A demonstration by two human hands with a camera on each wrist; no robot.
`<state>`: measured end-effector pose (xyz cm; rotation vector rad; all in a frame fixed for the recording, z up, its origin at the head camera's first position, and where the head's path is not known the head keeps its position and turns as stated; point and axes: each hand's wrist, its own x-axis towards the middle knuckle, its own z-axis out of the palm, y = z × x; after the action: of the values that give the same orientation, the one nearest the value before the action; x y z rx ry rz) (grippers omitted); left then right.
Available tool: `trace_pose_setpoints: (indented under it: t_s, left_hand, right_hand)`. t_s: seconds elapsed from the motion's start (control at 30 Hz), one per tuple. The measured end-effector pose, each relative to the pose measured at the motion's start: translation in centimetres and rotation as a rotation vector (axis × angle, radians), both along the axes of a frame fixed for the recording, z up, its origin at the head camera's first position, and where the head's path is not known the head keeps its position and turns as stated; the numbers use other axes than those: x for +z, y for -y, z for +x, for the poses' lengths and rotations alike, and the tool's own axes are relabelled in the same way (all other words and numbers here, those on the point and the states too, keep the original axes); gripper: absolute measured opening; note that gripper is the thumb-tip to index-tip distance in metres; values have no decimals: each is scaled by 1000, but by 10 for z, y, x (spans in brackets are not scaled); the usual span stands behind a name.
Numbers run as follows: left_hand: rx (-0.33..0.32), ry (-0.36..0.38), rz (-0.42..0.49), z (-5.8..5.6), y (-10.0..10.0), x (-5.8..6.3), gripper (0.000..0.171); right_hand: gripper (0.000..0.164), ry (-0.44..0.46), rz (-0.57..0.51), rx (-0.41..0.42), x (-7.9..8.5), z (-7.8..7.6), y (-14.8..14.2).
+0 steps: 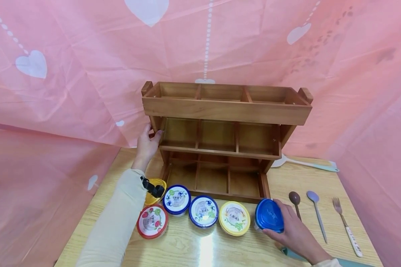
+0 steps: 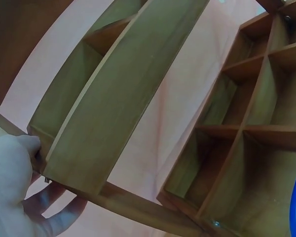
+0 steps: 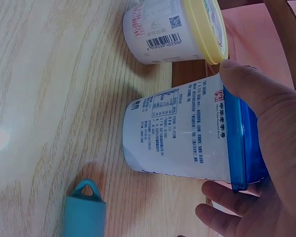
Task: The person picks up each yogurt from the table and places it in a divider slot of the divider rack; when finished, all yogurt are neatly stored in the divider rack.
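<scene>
Blue-lidded yogurt tub [image 1: 269, 216] is just right of the yellow-lidded tub [image 1: 234, 218], the right hand [image 1: 293, 227] with fingers curled round its lid; probably light, smooth-walled, perhaps squeezable, so the stiff rim suits gripping. Beyond, the left hand [image 1: 147, 147] grips the side of the three-tier wooden rack [image 1: 225, 111], likely rigid, heavier, best held by its frame.

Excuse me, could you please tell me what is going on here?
A person's left hand grips the left side of a three-tier wooden rack. Their right hand holds a blue-lidded tub, fingers around its lid; whether it is lifted is hard to tell. More tubs stand on the table near the rack's front, one partly hidden by the left wrist. A brown spoon, a purple spoon and a fork lie to the right.
</scene>
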<state>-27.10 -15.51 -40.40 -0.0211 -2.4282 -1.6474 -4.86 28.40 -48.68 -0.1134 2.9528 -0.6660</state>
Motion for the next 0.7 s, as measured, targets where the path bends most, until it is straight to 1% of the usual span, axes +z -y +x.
trace_pose_setpoints:
  t_s: [0.13,0.3,0.47,0.7]
  left_hand:
    - [-18,10,-4,1,0,1,46]
    - [-18,-11,4,2,0,0,45]
    - [-10,-19,-4,2,1,0,45]
    - [-18,-11,-6,2,1,1,44]
  right_hand:
    - [107,27,-10,-11,0,0,0]
    - [106,61,-15,-29,-2,0,0]
    - [107,57,-26,-33,-1,0,1]
    - [107,44,-20,-34,0,-1,0]
